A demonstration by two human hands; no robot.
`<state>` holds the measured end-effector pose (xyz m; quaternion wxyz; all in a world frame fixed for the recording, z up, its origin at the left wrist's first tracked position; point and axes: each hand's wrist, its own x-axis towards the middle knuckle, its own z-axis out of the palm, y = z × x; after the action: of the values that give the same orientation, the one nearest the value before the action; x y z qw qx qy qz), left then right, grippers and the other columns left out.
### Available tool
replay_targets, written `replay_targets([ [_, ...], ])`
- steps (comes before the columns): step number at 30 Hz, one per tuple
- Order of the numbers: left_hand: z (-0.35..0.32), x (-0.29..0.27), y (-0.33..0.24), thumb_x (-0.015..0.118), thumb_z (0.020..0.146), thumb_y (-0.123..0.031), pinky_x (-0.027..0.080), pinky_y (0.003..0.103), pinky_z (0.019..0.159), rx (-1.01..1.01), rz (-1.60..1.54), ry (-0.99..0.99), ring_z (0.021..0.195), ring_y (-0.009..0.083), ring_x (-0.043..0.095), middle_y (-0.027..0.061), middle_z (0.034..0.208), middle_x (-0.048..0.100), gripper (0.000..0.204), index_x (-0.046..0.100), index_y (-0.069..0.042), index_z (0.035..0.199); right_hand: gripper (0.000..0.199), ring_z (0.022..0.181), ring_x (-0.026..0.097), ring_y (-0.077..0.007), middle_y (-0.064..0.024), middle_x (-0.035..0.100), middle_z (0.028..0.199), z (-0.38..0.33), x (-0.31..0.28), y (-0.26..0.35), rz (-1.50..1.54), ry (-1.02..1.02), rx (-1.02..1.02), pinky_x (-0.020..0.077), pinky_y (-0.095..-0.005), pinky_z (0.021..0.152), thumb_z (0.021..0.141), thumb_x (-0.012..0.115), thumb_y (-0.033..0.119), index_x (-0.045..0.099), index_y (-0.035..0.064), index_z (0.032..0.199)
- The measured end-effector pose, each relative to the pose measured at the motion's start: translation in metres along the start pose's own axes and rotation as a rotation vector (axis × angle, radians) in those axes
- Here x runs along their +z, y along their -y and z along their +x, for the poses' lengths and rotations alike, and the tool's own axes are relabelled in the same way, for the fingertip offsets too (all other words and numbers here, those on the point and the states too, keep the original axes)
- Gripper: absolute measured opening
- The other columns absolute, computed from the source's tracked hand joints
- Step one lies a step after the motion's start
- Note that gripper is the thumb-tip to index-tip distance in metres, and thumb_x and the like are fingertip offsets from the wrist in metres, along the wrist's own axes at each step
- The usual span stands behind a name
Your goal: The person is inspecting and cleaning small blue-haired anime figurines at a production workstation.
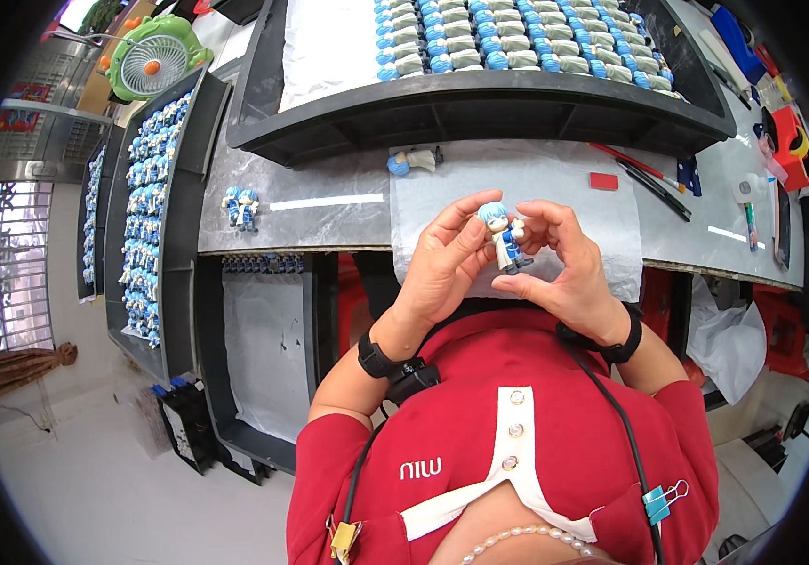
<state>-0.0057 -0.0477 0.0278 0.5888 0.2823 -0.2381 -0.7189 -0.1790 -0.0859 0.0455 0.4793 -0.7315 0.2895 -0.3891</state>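
In front of my chest I hold a small figurine [498,224] upright, with light blue hair and a white and blue outfit. My left hand [444,254] grips it from the left, its thumb and fingertips beside the head and back. Curved around the other side, my right hand [569,259] has its fingertips near the upper body and its thumb at the dark shoes. Beyond my hands another blue-haired figurine [414,162] lies on its side on the white sheet [517,174]. At the left, a pair of blue figurines [240,207] stands on the grey table.
A large black tray [480,118] with rows of figurines spans the back. Another figurine tray [183,226] stands at the left, near a green fan [150,68]. A red block [603,181] and pens [656,193] lie right. Below the table sits a lined black tray [268,358].
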Motion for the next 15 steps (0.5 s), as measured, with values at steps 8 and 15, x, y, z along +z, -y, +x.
replay_targets([
  [8,0.0,0.0014,-0.0007,0.055,0.093,-0.023,0.045,0.031,0.088,-0.029,-0.045,0.015,0.1,0.0155,0.057,0.0129,0.115,0.057,0.046,0.038,-0.006,0.133,0.067,0.098,0.052,-0.0255,-0.0108,0.052,0.105,0.0061,-0.007,0.01,-0.252,-0.028,-0.101,0.0438,-0.0347,0.086,0.06,0.082,0.016,0.052,0.0056,0.119],
  [15,0.0,0.0025,0.0005,0.056,0.093,-0.025,0.047,0.029,0.083,-0.024,-0.026,0.02,0.095,0.0141,0.058,0.0138,0.116,0.057,0.047,0.039,-0.007,0.132,0.066,0.102,0.051,-0.0271,-0.0124,0.05,0.11,0.0061,-0.0064,0.0022,-0.206,0.005,-0.131,0.0429,-0.0352,0.088,0.06,0.083,0.018,0.053,0.0036,0.117],
])
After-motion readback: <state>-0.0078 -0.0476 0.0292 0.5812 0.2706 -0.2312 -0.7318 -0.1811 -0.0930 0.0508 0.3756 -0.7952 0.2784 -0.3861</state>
